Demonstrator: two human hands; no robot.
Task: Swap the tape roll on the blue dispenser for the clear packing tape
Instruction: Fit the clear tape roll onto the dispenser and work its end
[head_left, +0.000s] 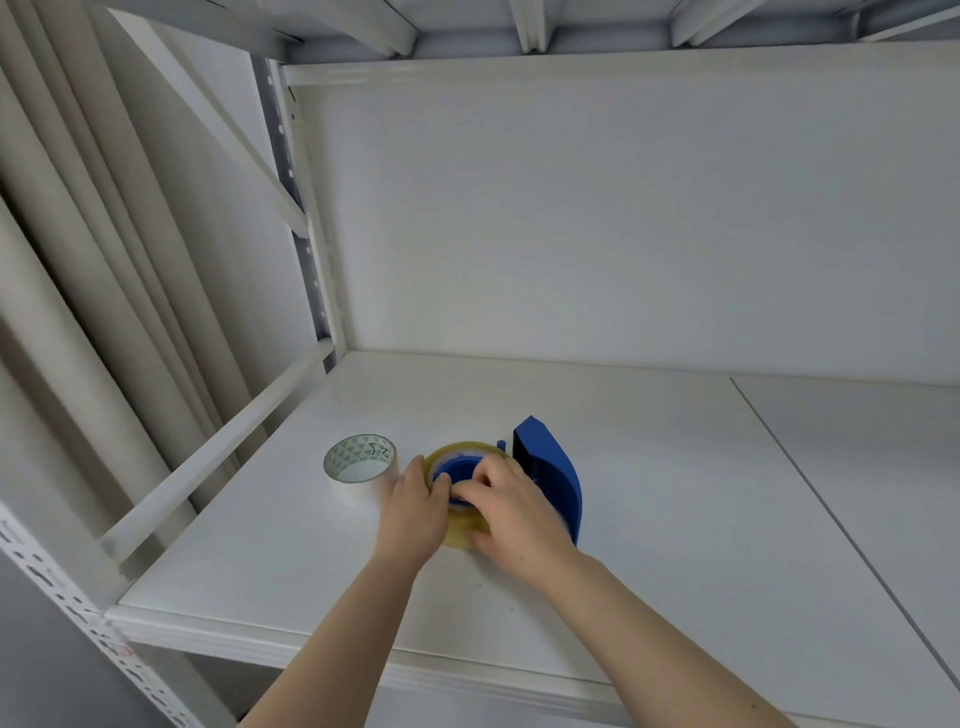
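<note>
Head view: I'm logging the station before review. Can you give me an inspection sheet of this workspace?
Surface: white shelf board, a seam on the right.
Job's things: blue dispenser lying on its side; yellowish clear roll on its hub; white roll flat to its left.
Clutter: nothing seen.
Grips: left hand and right hand both hold the yellowish clear roll.
Cables: nothing seen.
Surroundings: white metal rack frame, pale curtain at left.
</note>
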